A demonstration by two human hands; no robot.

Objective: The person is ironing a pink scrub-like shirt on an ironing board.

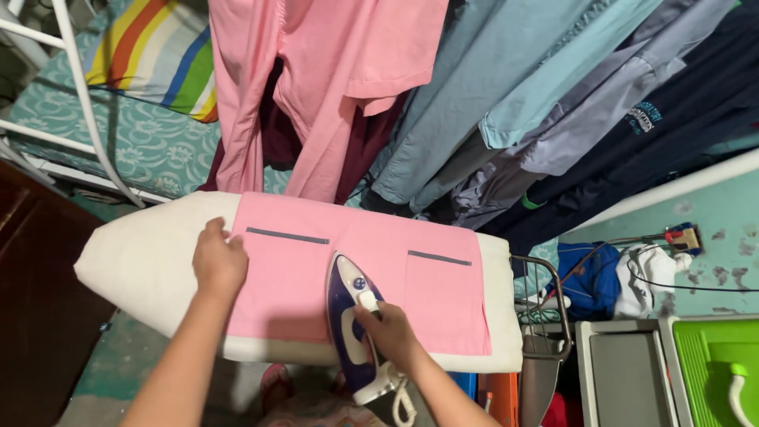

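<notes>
Room setting: a white metal bed frame (79,87) holding a teal patterned mattress (150,146) and striped pillow (158,51); hanging clothes (506,103) above; dark wooden furniture (35,300) beside a worn green floor (118,372); pale green wall (711,205).

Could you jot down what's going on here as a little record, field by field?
Left hand: flat on the pink garment, at its left edge
Right hand: fingers closed around the iron handle
Iron: purple and white, soleplate down on the garment
Surface: cream ironing board
Behind: hanging clothes
Right side: green lid
</notes>
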